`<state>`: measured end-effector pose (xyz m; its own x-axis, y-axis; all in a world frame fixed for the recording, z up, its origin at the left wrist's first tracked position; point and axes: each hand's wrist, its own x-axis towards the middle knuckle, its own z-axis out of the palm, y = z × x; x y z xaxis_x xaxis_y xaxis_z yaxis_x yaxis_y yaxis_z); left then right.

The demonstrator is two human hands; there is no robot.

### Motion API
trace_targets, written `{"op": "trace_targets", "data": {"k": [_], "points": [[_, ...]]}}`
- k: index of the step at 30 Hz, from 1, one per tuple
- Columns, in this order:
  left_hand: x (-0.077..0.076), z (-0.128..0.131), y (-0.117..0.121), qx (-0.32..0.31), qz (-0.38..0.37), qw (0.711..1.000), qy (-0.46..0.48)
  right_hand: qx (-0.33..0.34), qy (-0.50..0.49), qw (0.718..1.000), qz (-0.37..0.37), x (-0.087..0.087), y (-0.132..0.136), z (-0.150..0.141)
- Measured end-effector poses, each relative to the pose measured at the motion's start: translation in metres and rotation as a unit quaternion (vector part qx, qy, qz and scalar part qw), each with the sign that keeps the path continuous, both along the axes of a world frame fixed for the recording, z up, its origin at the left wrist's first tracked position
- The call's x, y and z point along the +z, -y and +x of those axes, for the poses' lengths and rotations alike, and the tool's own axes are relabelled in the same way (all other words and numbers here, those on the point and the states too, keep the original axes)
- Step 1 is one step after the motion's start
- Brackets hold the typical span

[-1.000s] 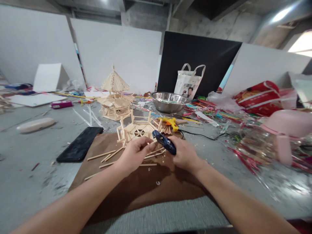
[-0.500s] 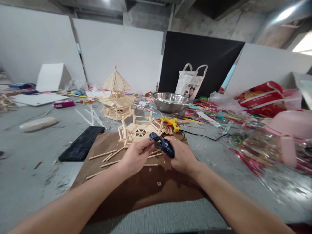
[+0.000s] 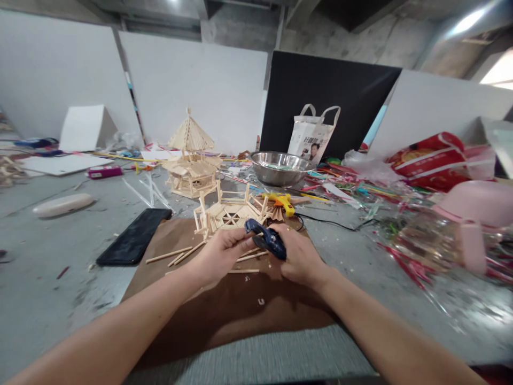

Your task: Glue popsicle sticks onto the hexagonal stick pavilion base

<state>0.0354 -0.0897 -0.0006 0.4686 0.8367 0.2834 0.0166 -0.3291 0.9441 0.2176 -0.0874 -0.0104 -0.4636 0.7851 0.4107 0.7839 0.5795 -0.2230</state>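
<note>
My right hand (image 3: 301, 255) is closed around a dark blue hand cutter (image 3: 272, 243), its jaws pointing up and to the left. With thumb and fingers pinched, my left hand (image 3: 219, 253) holds a thin wooden stick (image 3: 259, 235), mostly hidden, at the cutter's jaws. Just beyond the hands stands a pale wooden stick frame (image 3: 230, 206) with short posts around a spoked base. Several loose sticks (image 3: 170, 254) lie on the brown sheet (image 3: 240, 315) under my hands.
A stick pavilion with a pointed roof (image 3: 191, 155) stands behind. A yellow glue gun (image 3: 284, 203) with a black cord lies beyond my right hand. Around are a phone (image 3: 134, 236), a white case (image 3: 63, 205), a steel bowl (image 3: 280, 170), a pink-lidded container (image 3: 476, 206) and scattered clutter.
My left hand has shifted slightly left and down, covering more of the loose sticks. The cutter stays nearly in place in my right hand.
</note>
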Motion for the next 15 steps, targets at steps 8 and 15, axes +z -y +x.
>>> {"op": "trace_targets", "data": {"k": [8, 15], "points": [[-0.0095, -0.0002, -0.0027, -0.018, -0.019, 1.0, -0.005, 0.068, 0.002, 0.998, 0.004, 0.0016, -0.0046, 0.0049], [-0.009, -0.0016, -0.0028, -0.027, -0.033, 0.999, -0.008, 0.058, 0.01, 0.998, -0.003, 0.0012, -0.0037, 0.0057]]}}
